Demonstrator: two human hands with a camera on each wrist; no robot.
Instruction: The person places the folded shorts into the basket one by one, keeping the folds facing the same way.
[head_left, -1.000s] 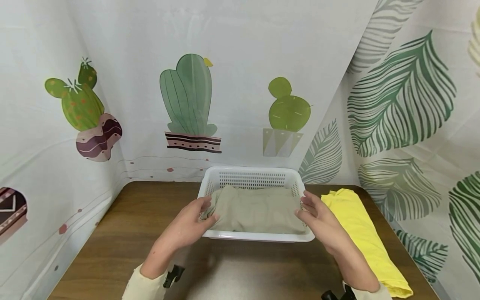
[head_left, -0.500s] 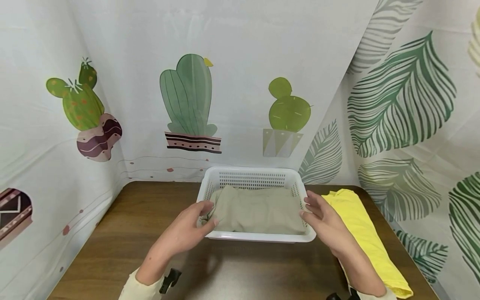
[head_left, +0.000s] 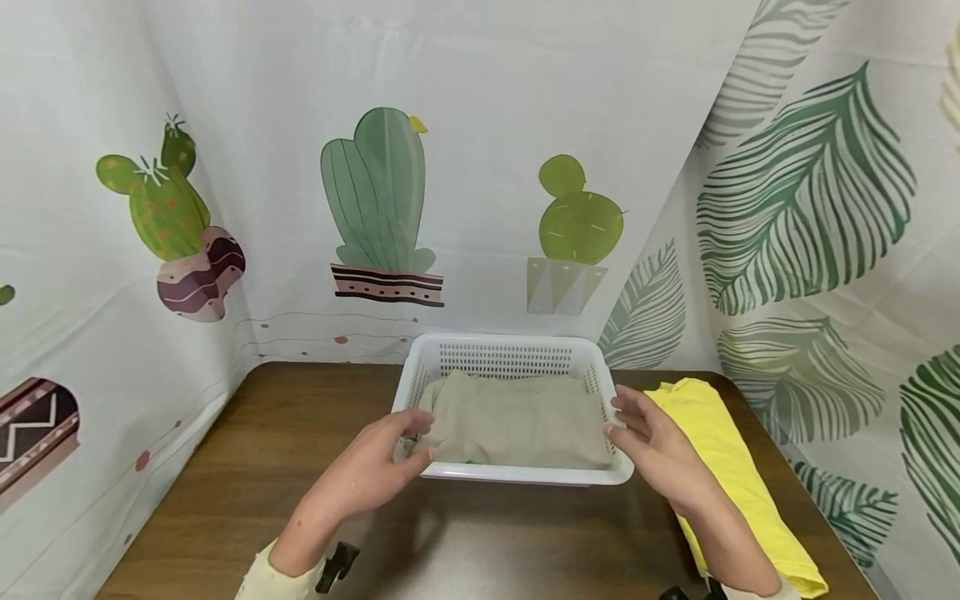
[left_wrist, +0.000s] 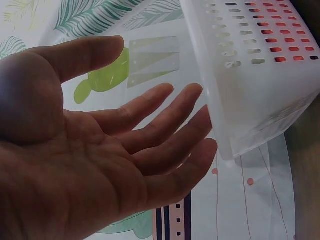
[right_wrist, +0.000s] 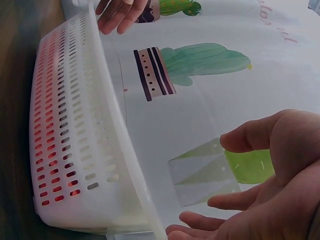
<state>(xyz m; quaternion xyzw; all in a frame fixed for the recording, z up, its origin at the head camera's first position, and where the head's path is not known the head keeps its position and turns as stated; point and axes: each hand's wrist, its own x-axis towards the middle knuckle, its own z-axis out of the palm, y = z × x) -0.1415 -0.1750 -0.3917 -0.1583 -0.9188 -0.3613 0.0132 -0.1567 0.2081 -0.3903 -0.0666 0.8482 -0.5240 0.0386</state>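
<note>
A white perforated plastic basket (head_left: 525, 476) stands at the back middle of the table. Inside it lies a folded grey-beige cloth (head_left: 525, 419); something red shows through the holes of the basket wall (right_wrist: 60, 125) in the right wrist view. My left hand (head_left: 372, 468) hovers at the basket's left front corner, fingers loosely extended and thumb apart, holding nothing. In the left wrist view, its fingertips (left_wrist: 207, 145) come close to the rim; contact cannot be told. At the right rim, my right hand (head_left: 662, 454) has its fingers relaxed and spread, with nothing in its grasp.
A folded yellow cloth (head_left: 723, 458) lies along the table's right side, beneath and beside the right forearm. Behind the brown wooden table (head_left: 480, 542) hangs a white curtain (head_left: 480, 167) printed with cacti and leaves. The basket stands close to that curtain.
My right hand has shifted slightly to the right. My left hand has sunk a little toward the front of the basket. The cloths look unchanged.
</note>
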